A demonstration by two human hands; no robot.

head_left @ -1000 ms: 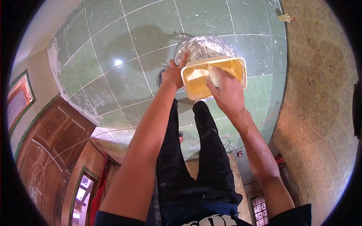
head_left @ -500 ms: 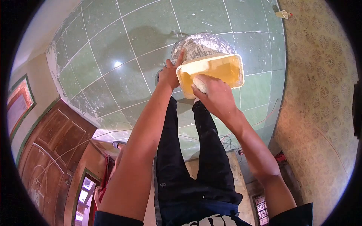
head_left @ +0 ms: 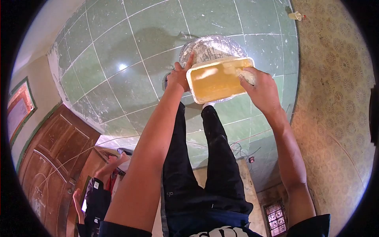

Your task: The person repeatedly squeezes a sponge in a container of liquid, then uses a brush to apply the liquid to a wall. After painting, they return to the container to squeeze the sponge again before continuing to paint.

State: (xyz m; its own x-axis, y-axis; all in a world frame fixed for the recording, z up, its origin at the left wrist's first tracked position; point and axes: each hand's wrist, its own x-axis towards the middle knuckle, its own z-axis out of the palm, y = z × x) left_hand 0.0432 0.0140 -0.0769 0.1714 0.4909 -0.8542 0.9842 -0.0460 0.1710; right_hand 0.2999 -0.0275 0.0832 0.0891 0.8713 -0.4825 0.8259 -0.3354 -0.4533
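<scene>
Tiled room, panelled wooden door (head_left: 57, 154).

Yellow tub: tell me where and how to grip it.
Best by the rim at its two short ends, one hand from each side: the tub is an open, oblong shape, wider than deep front to back. The left hand is at the left end; the right hand should probably release the pale lump first.

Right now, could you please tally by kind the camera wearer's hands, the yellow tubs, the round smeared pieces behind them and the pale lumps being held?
Hands: 2, left hand and right hand
Yellow tub: 1
Round smeared piece: 1
Pale lump: 1
Total: 5
</scene>
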